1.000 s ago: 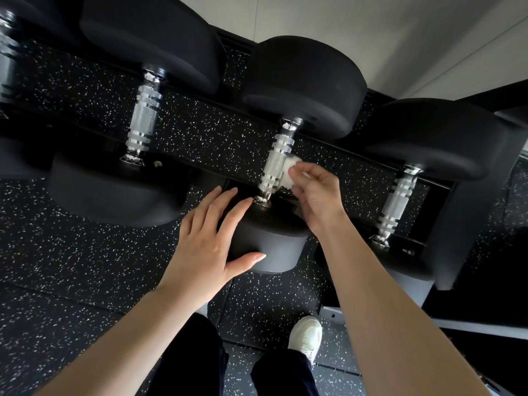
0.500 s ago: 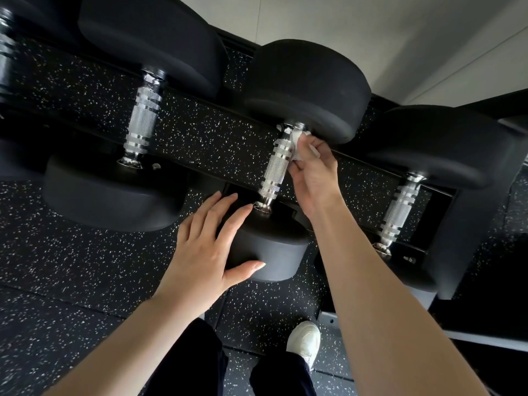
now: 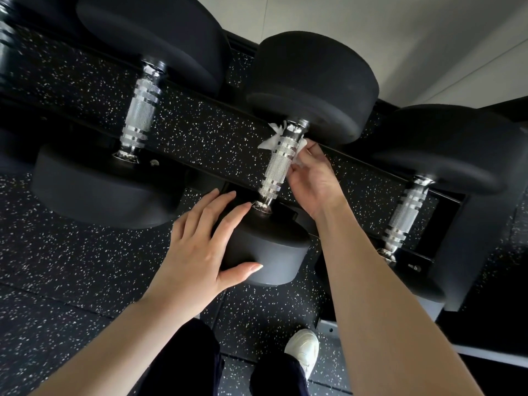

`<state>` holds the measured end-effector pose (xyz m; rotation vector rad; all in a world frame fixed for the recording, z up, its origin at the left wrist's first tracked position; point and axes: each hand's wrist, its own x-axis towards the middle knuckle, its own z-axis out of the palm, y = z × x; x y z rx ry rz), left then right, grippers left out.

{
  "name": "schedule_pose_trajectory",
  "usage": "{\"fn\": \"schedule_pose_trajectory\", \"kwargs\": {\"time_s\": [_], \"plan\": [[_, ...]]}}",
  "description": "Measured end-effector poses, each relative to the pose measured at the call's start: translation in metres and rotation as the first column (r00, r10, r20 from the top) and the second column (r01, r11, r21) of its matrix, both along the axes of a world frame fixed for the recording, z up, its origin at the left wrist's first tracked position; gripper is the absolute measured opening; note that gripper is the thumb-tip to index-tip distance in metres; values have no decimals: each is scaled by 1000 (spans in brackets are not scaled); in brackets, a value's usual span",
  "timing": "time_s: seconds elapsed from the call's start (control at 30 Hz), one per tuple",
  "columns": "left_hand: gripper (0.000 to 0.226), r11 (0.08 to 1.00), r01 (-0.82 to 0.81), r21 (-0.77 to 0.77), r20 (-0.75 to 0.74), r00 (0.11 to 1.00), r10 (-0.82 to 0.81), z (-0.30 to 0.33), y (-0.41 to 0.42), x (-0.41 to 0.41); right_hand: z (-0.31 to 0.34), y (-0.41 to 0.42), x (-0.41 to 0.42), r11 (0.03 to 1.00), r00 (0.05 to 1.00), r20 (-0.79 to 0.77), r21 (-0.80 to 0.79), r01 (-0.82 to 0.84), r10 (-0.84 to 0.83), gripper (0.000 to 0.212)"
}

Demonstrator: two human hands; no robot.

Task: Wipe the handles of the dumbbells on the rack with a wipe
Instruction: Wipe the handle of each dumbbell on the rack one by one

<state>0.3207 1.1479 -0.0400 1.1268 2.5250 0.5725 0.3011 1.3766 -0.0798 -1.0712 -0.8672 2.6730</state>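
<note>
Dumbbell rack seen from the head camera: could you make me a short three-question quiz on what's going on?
1. True or false: the left hand holds the wipe.
2. Which chrome handle is being wiped: left, middle or right?
3. Fill in: the left hand rests on the middle dumbbell's near black ____.

Key: 1 false, the right hand holds it; 2 middle; 3 weight head.

Black rubber floor flecked with white, pale paneled wall behind, soft even light.
</note>
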Motion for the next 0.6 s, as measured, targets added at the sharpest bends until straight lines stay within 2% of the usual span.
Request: {"fn": "schedule_pose_trajectory", "kwargs": {"time_s": [0.13,0.27,0.5,0.6], "plan": [[73,1000,0,-1,-3,1000,0,0,0,0,0,0,6,1000,1000,-22,-3,14,-14,20],[73,1000,-6,11,-8,1000,6,0,1,1,-4,0,9,999,999,-25,-31,36,-37,5],[73,1000,-13,14,-18,1000,14,-1,1,2,-3,-1,9,1000,999,-38,7,17,-16,20],[73,1000,-15,14,-21,1000,16,-1,1,2,-7,-1,9,1000,999,-31,-4,20,-20,19]]}}
